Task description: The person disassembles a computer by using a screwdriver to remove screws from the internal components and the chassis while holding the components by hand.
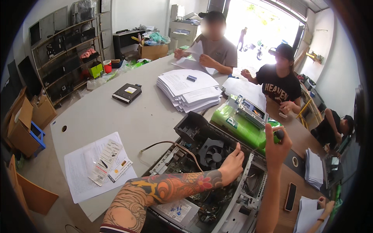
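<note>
An opened desktop computer case (186,202) lies on the table in front of me, its board, cables and black cooling fan (213,152) exposed. My left hand (232,165), at the end of a tattooed forearm, reaches across the case. Its fingers are extended beside the fan, near the inner metal rail; whether they press on it I cannot tell. Above the case's right side, my right hand (279,141) is closed round a screwdriver (279,134) with a black and green handle, index finger raised. The thin shaft slants down left toward the case edge.
Behind the case sit a green package (237,123) and a metal drive (252,110). Paper stacks (188,87), a black optical drive (127,93), small plastic packets (105,163) and a phone (290,197) lie around. Other people (217,50) work across and to the right.
</note>
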`<move>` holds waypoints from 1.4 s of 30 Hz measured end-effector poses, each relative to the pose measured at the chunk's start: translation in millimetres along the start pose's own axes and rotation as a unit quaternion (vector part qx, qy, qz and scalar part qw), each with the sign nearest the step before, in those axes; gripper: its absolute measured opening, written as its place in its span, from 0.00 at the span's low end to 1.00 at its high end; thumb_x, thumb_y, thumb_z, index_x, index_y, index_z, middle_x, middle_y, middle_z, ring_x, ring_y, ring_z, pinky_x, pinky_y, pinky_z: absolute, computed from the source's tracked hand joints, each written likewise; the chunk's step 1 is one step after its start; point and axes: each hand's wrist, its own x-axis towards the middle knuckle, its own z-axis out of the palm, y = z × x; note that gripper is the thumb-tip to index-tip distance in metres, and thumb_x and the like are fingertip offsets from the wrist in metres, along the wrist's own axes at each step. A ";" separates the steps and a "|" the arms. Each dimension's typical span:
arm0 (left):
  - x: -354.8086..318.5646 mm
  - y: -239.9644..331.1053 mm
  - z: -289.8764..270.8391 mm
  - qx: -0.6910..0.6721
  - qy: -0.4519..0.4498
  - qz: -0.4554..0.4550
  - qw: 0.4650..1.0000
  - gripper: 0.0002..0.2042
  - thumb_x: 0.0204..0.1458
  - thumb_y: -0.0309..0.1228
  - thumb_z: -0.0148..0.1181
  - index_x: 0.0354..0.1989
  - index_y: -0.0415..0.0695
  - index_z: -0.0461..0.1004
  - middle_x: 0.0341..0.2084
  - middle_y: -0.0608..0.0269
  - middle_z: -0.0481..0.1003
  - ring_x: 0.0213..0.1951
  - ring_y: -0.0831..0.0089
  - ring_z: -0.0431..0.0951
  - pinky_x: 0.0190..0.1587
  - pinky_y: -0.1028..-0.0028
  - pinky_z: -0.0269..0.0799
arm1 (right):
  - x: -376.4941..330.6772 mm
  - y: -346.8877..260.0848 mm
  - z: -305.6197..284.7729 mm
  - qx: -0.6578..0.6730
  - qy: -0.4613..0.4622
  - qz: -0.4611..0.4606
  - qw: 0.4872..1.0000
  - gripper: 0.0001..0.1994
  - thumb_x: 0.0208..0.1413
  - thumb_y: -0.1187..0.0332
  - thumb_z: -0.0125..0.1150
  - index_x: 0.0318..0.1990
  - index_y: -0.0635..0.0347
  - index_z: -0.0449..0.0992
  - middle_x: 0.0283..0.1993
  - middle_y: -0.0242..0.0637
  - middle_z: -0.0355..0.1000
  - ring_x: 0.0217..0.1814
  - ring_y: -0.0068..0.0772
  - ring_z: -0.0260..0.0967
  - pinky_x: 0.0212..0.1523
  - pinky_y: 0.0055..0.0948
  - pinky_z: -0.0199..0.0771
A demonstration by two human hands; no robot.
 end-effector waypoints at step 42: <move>2.0 1.5 9.8 -0.019 0.098 -0.057 0.993 0.12 0.48 0.33 0.58 0.35 0.37 0.81 0.31 0.53 0.78 0.42 0.56 0.75 0.58 0.49 0.61 | -3.8 -2.4 6.5 0.001 0.013 -0.053 0.999 0.17 0.52 0.62 0.73 0.22 0.61 0.71 0.15 0.31 0.60 0.18 0.22 0.55 0.21 0.27 0.55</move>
